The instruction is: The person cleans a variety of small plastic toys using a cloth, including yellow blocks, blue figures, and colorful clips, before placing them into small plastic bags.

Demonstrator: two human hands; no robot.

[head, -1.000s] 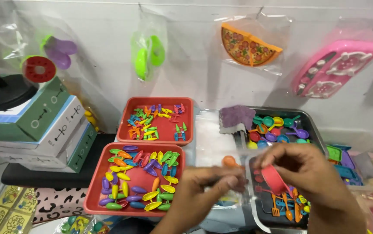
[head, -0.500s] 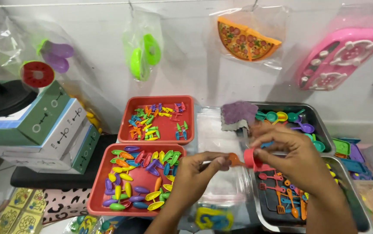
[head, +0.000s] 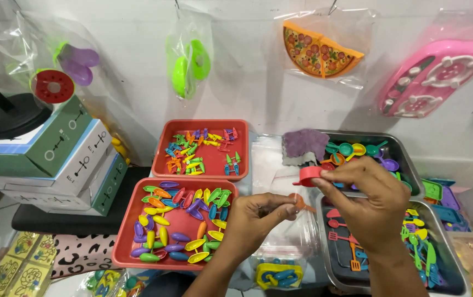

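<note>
My right hand (head: 369, 202) pinches a small red toy cup (head: 308, 175) at its fingertips, held above the table between the trays. My left hand (head: 258, 217) holds the mouth of a clear plastic bag (head: 287, 242), with a small orange toy piece (head: 299, 201) at its fingertips. The two hands are close together, the red cup just above and right of the orange piece. Below them, the bag hangs down over a pack of yellow and blue toy parts (head: 278, 273).
A near red tray (head: 123, 250) holds coloured toy spoons; a far red tray (head: 162, 144) holds small toy cutlery. Two metal trays (head: 401, 148) (head: 456, 275) at right hold toy pans and utensils. Stacked boxes (head: 55, 165) stand at left. Bagged toys hang on the wall.
Both hands have risen and come together. The right hand brought the red cup up from over the near metal tray toward the left hand's bag and orange piece.
</note>
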